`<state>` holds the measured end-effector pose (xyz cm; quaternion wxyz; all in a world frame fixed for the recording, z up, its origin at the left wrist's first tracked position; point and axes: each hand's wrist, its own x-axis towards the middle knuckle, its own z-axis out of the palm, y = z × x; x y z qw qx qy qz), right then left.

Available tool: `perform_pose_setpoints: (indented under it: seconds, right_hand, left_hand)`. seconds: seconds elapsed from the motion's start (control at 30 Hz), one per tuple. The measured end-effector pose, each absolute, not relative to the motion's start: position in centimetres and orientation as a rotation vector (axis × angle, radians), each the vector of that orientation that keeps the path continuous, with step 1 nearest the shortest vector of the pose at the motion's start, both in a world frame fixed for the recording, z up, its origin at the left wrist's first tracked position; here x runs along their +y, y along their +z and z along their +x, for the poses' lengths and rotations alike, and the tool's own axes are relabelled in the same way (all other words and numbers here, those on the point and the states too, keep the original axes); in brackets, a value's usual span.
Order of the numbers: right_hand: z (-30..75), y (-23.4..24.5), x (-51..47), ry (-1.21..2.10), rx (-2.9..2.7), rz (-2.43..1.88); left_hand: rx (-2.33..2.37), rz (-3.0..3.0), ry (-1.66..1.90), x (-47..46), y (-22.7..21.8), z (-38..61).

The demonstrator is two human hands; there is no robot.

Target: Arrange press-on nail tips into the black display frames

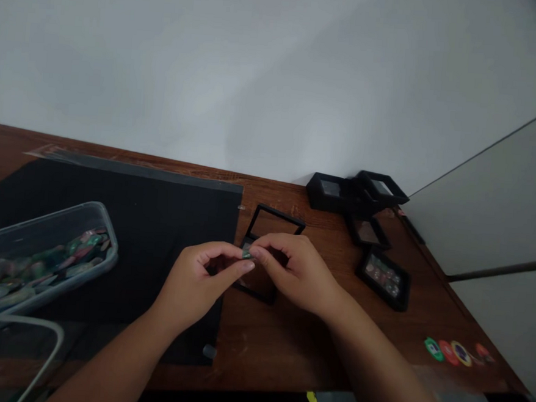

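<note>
My left hand (pixel 201 276) and my right hand (pixel 297 273) meet above the table, thumbs and fingertips pinched together. Between them is a small green piece with a clear, plastic-like edge (pixel 247 251); its exact kind is too small to make out. Right below lies an opened thin black display frame (pixel 278 211), its raised half behind my hands and its lower half partly covered by them. To the left, a clear plastic tub (pixel 110 233) holds a heap of small green, pink and whitish pieces (pixel 43 271), some apparently in clear wrapping.
A black mat (pixel 175 219) is taped to the wooden table (pixel 257 359). Black display boxes (pixel 333 193) stand by the wall, and a filled black frame (pixel 384 276) lies at right. Several coloured round stickers (pixel 462 353) line the right edge. A white cable (pixel 52 327) curves at lower left.
</note>
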<state>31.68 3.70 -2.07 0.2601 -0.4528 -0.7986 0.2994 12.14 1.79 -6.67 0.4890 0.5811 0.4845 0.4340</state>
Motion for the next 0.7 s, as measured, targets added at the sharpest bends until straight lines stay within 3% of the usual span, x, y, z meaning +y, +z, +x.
perform_pose_setpoints:
  seconds: [0.43,0.7]
  right_hand:
    - [31.60,-2.33,3.73,0.982,-2.229,-1.165]
    - [31.21,-3.07,3.71,1.179,-1.993,-1.170]
  left_hand:
    - [1.145,1.228,1.120,2.00,-6.53,12.15]
    - [1.100,1.280,1.070,2.13,-6.87,11.94]
